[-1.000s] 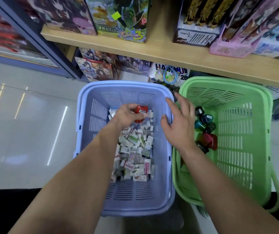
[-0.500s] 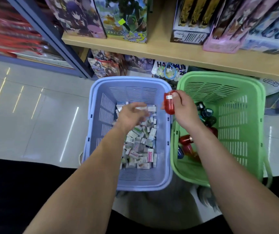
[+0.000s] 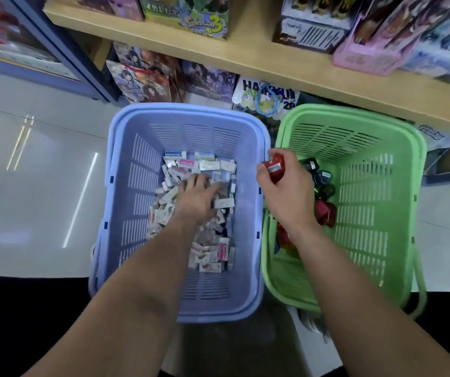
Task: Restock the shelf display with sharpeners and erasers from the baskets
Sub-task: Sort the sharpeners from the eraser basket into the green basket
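blue basket point(image 3: 120, 186) 1 | green basket point(image 3: 381, 186) 1 | hands point(image 3: 196, 197) point(image 3: 286, 191) 2 | erasers point(image 3: 207, 164) dozens | red sharpener point(image 3: 275, 165) held 1

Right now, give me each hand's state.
Left hand: open, resting on the erasers.
Right hand: grips a red sharpener.

Glossy white floor tiles point(image 3: 28, 186); wooden shelf point(image 3: 272, 58) above.
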Motion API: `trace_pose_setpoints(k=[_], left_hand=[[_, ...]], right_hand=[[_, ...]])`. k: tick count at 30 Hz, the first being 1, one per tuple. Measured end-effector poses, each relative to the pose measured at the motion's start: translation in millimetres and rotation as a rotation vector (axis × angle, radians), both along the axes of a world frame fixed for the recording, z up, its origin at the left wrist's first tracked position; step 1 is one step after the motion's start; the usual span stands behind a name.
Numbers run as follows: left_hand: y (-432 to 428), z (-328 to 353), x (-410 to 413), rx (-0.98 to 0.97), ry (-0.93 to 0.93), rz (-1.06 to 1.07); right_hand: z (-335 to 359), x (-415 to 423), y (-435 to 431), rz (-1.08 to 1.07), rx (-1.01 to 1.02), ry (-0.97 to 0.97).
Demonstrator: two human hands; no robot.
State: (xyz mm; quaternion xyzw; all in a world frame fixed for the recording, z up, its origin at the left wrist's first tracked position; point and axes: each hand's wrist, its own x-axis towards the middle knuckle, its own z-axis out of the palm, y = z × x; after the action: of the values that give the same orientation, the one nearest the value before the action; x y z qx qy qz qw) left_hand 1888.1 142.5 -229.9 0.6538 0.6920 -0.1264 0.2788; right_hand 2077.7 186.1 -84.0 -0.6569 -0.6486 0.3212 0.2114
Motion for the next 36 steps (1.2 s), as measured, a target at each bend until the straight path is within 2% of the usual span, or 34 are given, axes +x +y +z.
trace_pose_setpoints(k=[4, 6, 8, 13, 15, 22, 27, 29, 32, 36], left_hand=[[16, 5, -38, 0.077, -0.01, 0.249], [18, 13, -41, 0.072, -0.04, 0.288], [14, 21, -30, 0.066, -0.035, 0.214], [-18, 5, 11, 0.005, -0.018, -0.203], [-26, -4, 21, -0.048, -0.022, -0.298], [-7, -4, 16, -0.063, 0.027, -0.268], [-16, -3, 21, -0.137, -0.022, -0.294], [-15, -2, 21, -0.105, -0.035, -0.256], [-9, -5, 17, -0.058, -0.019, -0.314], [-12, -14, 8, -0.04, -0.12, -0.266]], right_hand=[[0, 2, 1, -0.034, -0.006, 0.028], [0, 0, 2, -0.033, -0.009, 0.018], [0, -3, 3, -0.029, -0.005, -0.004], [0, -5, 1, -0.017, 0.007, -0.032], [0, -5, -1, 0.0, 0.007, -0.029], [0, -4, 1, -0.003, 0.0, -0.015], [-1, -3, 3, -0.022, -0.002, 0.004], [-2, -4, 3, -0.03, -0.005, 0.003], [-2, -3, 3, -0.033, -0.009, 0.007], [-2, -3, 3, -0.032, -0.016, 0.024]])
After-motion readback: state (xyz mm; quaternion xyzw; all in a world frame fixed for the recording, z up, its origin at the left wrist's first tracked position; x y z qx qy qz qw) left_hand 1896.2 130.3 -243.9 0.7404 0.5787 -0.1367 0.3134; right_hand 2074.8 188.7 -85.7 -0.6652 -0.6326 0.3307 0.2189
